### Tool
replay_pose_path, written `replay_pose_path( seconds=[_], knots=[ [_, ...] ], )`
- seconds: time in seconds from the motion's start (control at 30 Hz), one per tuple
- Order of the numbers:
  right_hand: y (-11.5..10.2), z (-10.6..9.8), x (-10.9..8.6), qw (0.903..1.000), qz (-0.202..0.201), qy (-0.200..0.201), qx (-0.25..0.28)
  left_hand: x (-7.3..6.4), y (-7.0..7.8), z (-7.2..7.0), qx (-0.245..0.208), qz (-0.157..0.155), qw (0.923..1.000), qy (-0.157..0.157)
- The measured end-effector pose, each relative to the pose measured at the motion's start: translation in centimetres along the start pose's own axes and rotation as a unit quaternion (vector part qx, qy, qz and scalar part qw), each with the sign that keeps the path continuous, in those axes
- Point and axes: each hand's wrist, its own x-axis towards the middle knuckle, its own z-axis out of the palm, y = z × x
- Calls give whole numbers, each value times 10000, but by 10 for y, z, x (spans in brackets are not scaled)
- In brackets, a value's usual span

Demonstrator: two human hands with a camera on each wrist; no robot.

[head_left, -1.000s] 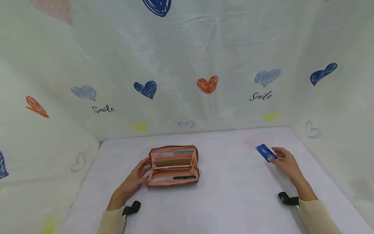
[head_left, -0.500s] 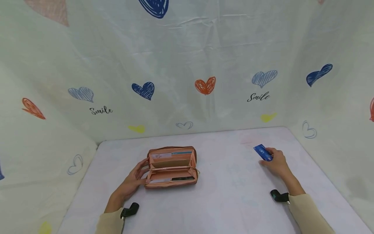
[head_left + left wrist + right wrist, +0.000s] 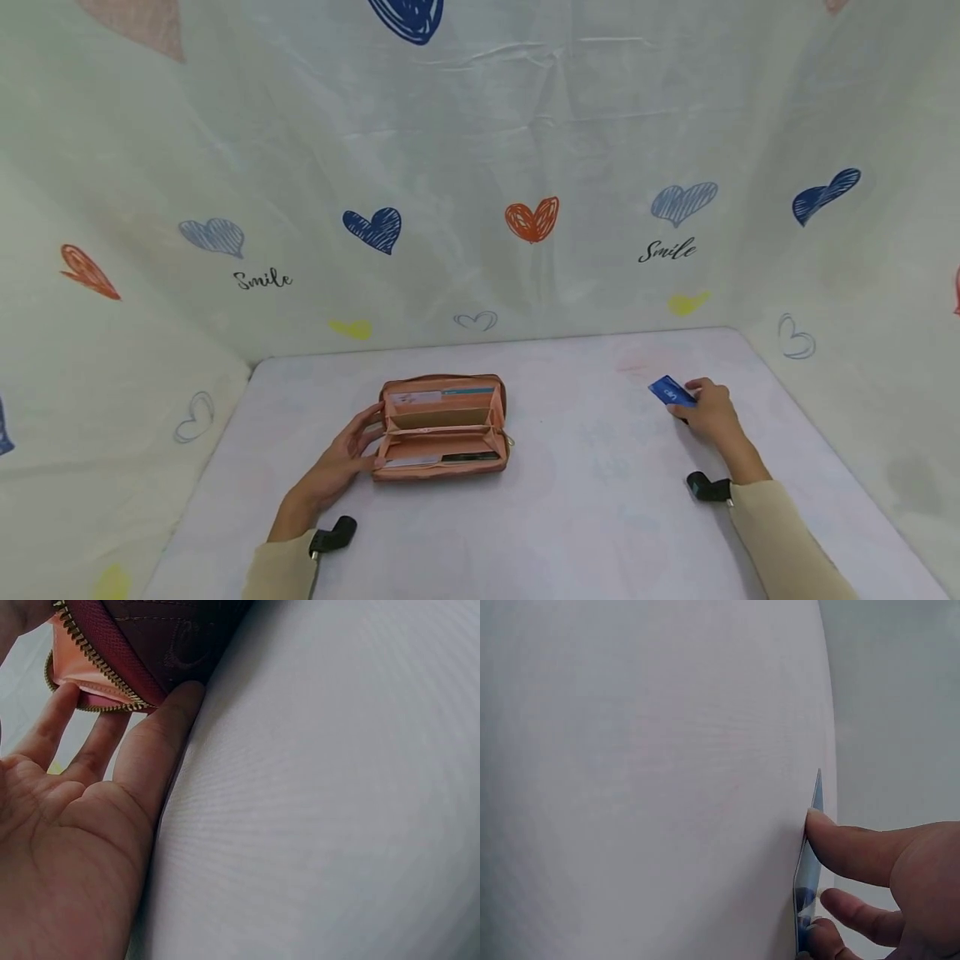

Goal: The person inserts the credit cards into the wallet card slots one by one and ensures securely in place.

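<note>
A pink zip-around wallet (image 3: 442, 427) lies spread open on the table, its compartments facing up. Cards (image 3: 471, 457) sit in slots on both of its inner sides. My left hand (image 3: 337, 467) holds the wallet's left end; in the left wrist view the thumb (image 3: 154, 742) is against the dark red outer cover, and fingers reach the brass zipper (image 3: 94, 656) edge. Over to the right, my right hand (image 3: 716, 417) pinches a blue bank card (image 3: 670, 390) between thumb and fingers. The right wrist view catches that card (image 3: 810, 862) nearly edge-on, close to the table surface.
The white table (image 3: 570, 517) has a back edge meeting a pale curtain (image 3: 450, 275) printed with hearts and "Smile". Curtain also hangs along the left and right sides. Black wrist cameras (image 3: 333, 535) stick out from both beige sleeves.
My right hand has shifted a little left with the blue card, and its thumb has come off the card and back onto its face. The left hand and wallet stay put.
</note>
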Motion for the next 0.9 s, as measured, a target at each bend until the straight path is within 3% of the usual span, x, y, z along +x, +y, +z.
replay_pose_path(
  seconds=[0.27,0.47,0.7,0.9],
  knots=[
    [-6,-17,8,9980,112,-505,-370,3,-1,-1,-73,-17,10000,-12],
    [-10,-28,5,9987,-12,-503,-94,4,-2,1,-126,-67,9999,-55],
    [-24,-32,-7,9966,-652,-492,91,4,-1,1,-83,-133,9999,-33],
    [-64,-21,-19,9905,-1240,-493,343,1,0,-1,-104,-37,9999,-60]
  ],
)
